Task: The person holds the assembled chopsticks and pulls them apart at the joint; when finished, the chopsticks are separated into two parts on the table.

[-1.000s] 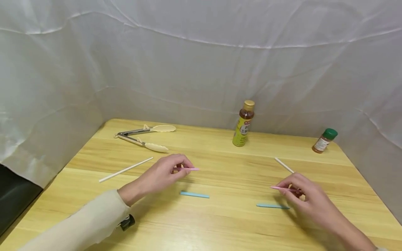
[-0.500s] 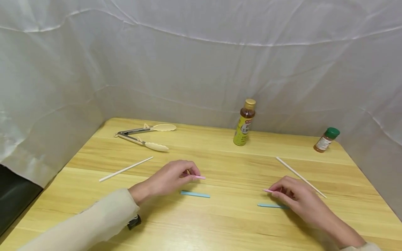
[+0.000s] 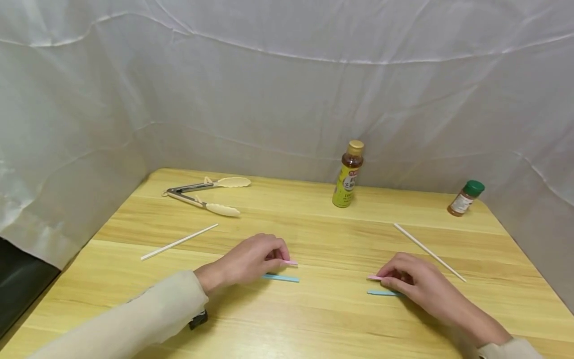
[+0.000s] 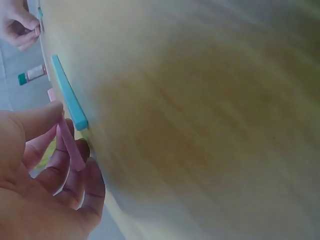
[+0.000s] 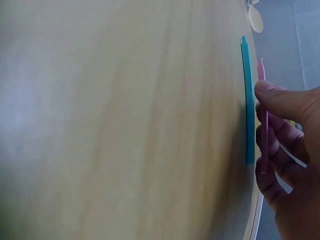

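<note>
My left hand pinches a slim pink stick between thumb and fingers, low over the table. Just in front of it a flat blue stick lies on the wood, its left end hidden by the hand. On the right side, my right hand pinches a second pink stick, whose narrow tip points left. Close beside that stick, a second blue stick lies nearly parallel, partly covered by the fingers in the head view.
Long white sticks lie slanted at the left and right. Open tongs with cream tips rest at the back left. A yellow-labelled bottle and a green-capped spice jar stand near the back edge, before a pale curtain.
Both hands have moved inward and nearer the front edge with their pink sticks, coming close to the blue sticks. The right white stick is now fully uncovered.
</note>
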